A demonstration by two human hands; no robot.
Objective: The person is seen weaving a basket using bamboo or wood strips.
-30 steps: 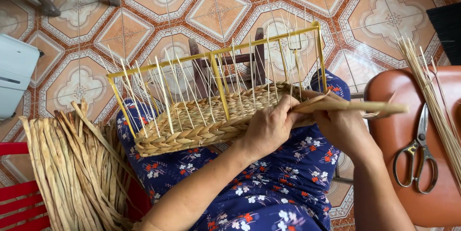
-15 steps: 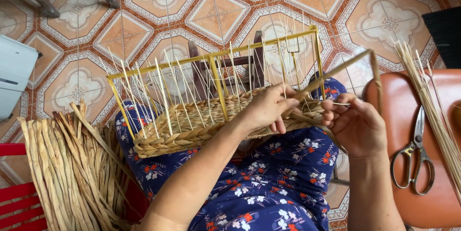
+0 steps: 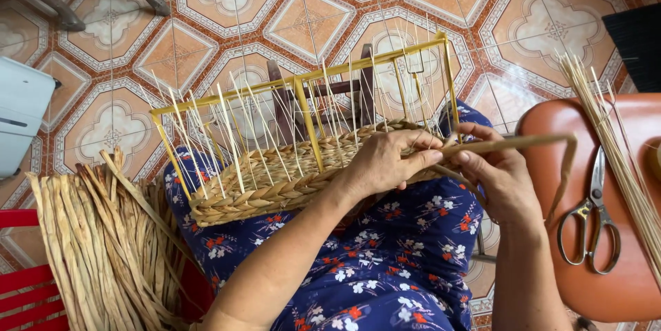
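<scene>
Underfoot, patterned tile floor (image 3: 310,21) fills the view, w/ a big bundle of dried reeds (image 3: 103,248) at 8 o'clock and an orange-brown stool (image 3: 606,296) at 4 o'clock carrying scissors (image 3: 585,217) beside thin pale sticks (image 3: 620,159). Centre, on the lap: half-woven basket (image 3: 275,183) on a yellow frame (image 3: 303,90), thin stakes standing up thru the braid. Left hand (image 3: 385,162) lies curled on the basket rim, fingertips pressed to the weave; right hand (image 3: 499,176) at 3 o'clock pinches a flat reed strand (image 3: 523,142) that bends down at its far end.
</scene>
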